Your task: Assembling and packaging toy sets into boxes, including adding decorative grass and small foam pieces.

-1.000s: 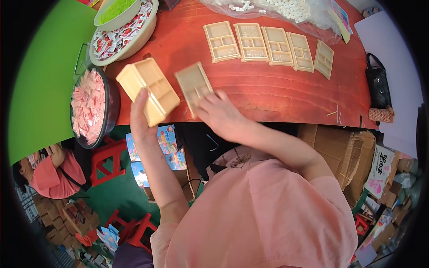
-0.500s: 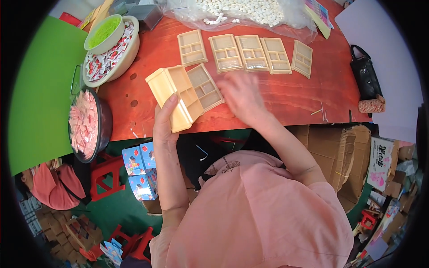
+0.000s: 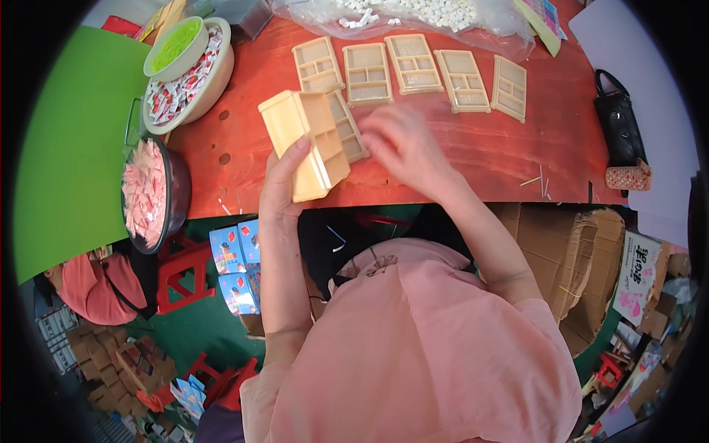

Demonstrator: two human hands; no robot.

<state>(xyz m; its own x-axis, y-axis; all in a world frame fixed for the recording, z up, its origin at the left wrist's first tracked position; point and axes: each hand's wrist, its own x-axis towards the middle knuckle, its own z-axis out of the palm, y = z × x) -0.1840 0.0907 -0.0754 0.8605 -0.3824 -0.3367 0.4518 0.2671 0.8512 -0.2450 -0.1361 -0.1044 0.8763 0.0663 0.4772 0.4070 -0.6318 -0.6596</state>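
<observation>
A stack of beige plastic compartment trays [image 3: 295, 140] is tilted in my left hand [image 3: 281, 177], thumb over its near side and fingers mostly hidden beneath. Partly behind the stack, another compartment tray [image 3: 353, 135] shows above the red table. My right hand [image 3: 408, 148] is beside that tray's right edge, blurred by motion; whether its fingers touch the tray is unclear. Beyond my hands, several like trays lie in a loose arc, among them one at the left [image 3: 318, 65], one in the middle [image 3: 413, 63] and one at the right end [image 3: 509, 88].
On the far left, a bowl of green shreds [image 3: 176, 50] sits in a basin of small packets [image 3: 219, 88]. Nearer is a dark tub of pink packets [image 3: 177, 199]. A plastic bag of white pieces [image 3: 436, 15] lies at the back. A black pouch [image 3: 617, 125] lies right.
The trays in the arc are spread farther apart, the middle ones shifted. My right hand stays near the tray beside the stack. The stack in my left hand has moved slightly away and right.
</observation>
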